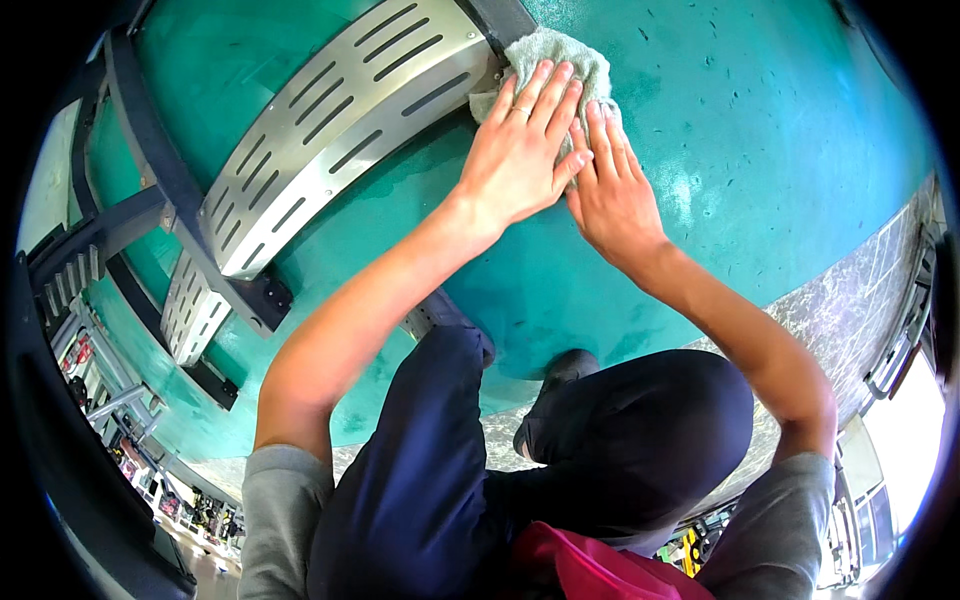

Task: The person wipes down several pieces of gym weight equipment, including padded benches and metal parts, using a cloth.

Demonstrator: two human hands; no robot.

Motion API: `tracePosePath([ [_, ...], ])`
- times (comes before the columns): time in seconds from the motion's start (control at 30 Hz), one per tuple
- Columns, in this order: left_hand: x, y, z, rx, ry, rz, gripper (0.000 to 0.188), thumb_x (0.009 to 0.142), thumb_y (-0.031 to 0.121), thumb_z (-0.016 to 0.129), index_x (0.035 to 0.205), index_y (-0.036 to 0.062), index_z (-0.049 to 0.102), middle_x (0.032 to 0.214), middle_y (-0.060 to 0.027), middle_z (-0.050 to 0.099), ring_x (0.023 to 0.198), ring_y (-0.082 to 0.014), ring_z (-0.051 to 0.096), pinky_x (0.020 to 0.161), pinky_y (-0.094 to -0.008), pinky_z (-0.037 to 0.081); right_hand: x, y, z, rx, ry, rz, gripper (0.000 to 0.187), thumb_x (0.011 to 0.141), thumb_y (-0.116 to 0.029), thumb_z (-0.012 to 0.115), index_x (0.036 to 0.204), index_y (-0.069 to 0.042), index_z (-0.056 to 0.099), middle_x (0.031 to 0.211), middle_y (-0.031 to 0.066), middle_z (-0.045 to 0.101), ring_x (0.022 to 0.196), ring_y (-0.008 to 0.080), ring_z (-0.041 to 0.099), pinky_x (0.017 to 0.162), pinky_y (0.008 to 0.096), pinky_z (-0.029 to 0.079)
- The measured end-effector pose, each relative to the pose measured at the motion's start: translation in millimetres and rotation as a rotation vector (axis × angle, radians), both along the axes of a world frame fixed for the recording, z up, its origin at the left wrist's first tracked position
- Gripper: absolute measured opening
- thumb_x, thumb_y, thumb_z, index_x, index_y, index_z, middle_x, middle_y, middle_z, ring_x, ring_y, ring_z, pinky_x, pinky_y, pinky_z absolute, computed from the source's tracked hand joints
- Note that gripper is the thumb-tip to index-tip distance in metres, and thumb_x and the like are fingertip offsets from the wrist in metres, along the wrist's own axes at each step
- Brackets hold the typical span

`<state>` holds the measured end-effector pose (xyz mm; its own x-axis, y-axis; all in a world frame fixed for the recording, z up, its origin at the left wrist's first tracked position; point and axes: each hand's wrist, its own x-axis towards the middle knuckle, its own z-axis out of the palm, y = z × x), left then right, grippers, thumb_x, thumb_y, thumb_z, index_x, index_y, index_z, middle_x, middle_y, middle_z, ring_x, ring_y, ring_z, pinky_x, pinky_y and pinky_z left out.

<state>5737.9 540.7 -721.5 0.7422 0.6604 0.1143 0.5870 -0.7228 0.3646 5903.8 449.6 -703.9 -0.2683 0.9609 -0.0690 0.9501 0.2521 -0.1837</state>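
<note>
A crumpled grey-green cloth point(578, 55) lies on the green floor point(740, 180), against the end of a slotted silver metal cover point(345, 115). My left hand point(523, 145) rests flat on the cloth with its fingers stretched forward and a ring on one of them. Close beside it, my right hand point(617, 190) is also flat, its fingertips on the cloth's near right part. The hands touch or overlap near the left thumb. Part of the cloth is hidden beneath them.
Dark metal frame bars point(160, 130) stand on the left, next to a second slotted cover point(190, 310). My bent knees and a dark shoe point(572, 368) are near the bottom. Grey marbled flooring point(835, 310) borders the green floor at right.
</note>
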Motion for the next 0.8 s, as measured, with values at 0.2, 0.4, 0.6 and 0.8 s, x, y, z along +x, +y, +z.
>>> tracePosePath([
  [0.2, 19.8, 62.5, -11.8, 0.157, -0.039, 0.064, 0.063, 0.112, 0.044, 0.046, 0.157, -0.0002, 0.052, 0.166, -0.0195, 0.048, 0.157, -0.0353, 0.04, 0.129, -0.052, 0.031, -20.3, 58.1, -27.7, 0.101, -0.036, -0.112, 0.066, 0.106, -0.028, 0.053, 0.155, 0.016, 0.043, 0.166, 0.038, 0.034, 0.16, 0.0476, 0.03, 0.133, 0.0501, 0.026],
  [0.4, 22.6, 38.5, 9.3, 0.128, 0.088, 0.039, 0.062, 0.113, 0.042, 0.042, 0.155, -0.0021, 0.054, 0.165, -0.0195, 0.05, 0.155, -0.0344, 0.044, 0.127, -0.0511, 0.034, -19.1, 35.2, 3.9, 0.035, -0.097, -0.081, 0.067, 0.108, -0.03, 0.05, 0.157, 0.014, 0.042, 0.168, 0.0342, 0.035, 0.161, 0.0461, 0.028, 0.134, 0.0486, 0.025],
  [0.6, -62.7, -91.3, 153.0, -0.31, 0.267, 0.206, 0.056, 0.113, 0.038, 0.044, 0.132, -0.0086, 0.069, 0.145, -0.0261, 0.066, 0.138, -0.0383, 0.061, 0.122, -0.0507, 0.042, -35.2, -55.1, 157.7, -0.397, 0.075, 0.292, 0.07, 0.099, -0.018, 0.056, 0.159, 0.013, 0.038, 0.171, 0.0298, 0.033, 0.161, 0.0392, 0.031, 0.134, 0.0443, 0.027],
  [0.8, -155.2, -196.5, 383.9, -0.405, 0.068, 0.648, 0.056, 0.112, 0.032, 0.046, 0.147, -0.011, 0.055, 0.158, -0.0303, 0.052, 0.147, -0.0426, 0.052, 0.126, -0.0521, 0.037, -110.8, -74.7, 359.2, -0.297, 0.234, 0.576, 0.076, 0.091, -0.014, 0.063, 0.158, 0.012, 0.041, 0.169, 0.0276, 0.037, 0.159, 0.0406, 0.034, 0.133, 0.0464, 0.029],
])
